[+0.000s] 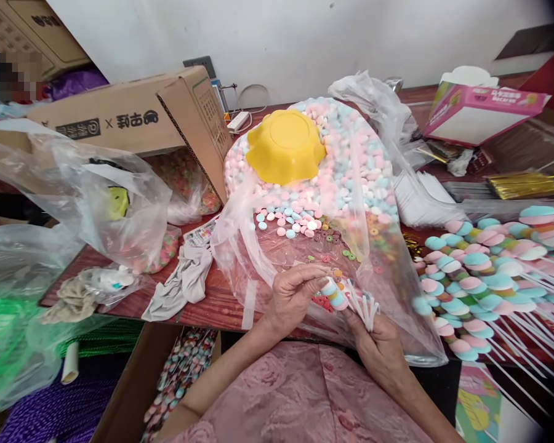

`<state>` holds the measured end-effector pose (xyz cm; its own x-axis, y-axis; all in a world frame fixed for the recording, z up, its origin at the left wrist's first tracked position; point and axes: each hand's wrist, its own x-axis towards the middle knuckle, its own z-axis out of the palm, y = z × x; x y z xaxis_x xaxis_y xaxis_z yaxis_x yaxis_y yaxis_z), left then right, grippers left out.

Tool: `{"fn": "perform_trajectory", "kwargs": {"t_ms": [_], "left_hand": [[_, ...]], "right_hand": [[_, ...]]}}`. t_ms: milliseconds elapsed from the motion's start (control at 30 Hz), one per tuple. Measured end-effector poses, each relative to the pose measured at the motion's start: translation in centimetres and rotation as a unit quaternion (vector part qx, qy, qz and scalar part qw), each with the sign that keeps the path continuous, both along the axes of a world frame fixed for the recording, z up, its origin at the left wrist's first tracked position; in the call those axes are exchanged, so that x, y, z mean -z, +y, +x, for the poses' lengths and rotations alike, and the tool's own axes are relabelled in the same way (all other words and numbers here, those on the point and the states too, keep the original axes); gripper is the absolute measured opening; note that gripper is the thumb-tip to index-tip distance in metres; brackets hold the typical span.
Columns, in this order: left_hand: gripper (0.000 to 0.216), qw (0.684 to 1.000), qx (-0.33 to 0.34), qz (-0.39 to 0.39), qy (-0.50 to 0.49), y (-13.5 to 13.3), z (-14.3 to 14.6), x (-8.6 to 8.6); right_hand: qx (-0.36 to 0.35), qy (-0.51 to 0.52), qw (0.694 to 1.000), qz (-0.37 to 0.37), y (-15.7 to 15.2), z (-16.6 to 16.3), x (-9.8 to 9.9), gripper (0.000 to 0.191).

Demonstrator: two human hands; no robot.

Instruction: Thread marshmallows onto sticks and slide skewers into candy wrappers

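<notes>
My right hand (379,338) is closed around a loose bunch of thin white sticks (365,307). Between my hands is a short candy skewer (336,295) of pink, white, blue and yellowish pieces. The thumb and fingers of my left hand (295,292) pinch at its upper left end; what lies right between the fingertips is hidden. Just beyond my hands lies a large clear plastic bag (277,246), spread open, with pink, blue and white candies (295,221) and small coloured rings (327,237) on it. An upturned yellow bowl (286,147) rests on the candies.
Many finished candy skewers (480,277) are piled at the right, sticks pointing toward me. Behind them are white sticks (420,197), gold ties (524,184) and a pink box (484,114). At left stand a cardboard box (120,117), a grey cloth (184,280) and plastic bags (133,209).
</notes>
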<state>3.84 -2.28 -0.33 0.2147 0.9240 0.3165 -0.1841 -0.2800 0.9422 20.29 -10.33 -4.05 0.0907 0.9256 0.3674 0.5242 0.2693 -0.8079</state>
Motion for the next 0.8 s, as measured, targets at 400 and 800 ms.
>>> {"fn": "perform_trajectory", "kwargs": {"t_ms": [400,800], "left_hand": [[0.017,1.000,-0.018,-0.013,0.021,-2.4,1.8,2.2],[0.025,0.825,-0.035,0.090,0.556,11.6,-4.6,-2.0]], "right_hand": [[0.014,-0.007,1.000,0.018,-0.5,-0.3,0.5,0.021],[0.133,-0.141,0.980,-0.046,-0.3,5.7,3.2,0.035]]}}
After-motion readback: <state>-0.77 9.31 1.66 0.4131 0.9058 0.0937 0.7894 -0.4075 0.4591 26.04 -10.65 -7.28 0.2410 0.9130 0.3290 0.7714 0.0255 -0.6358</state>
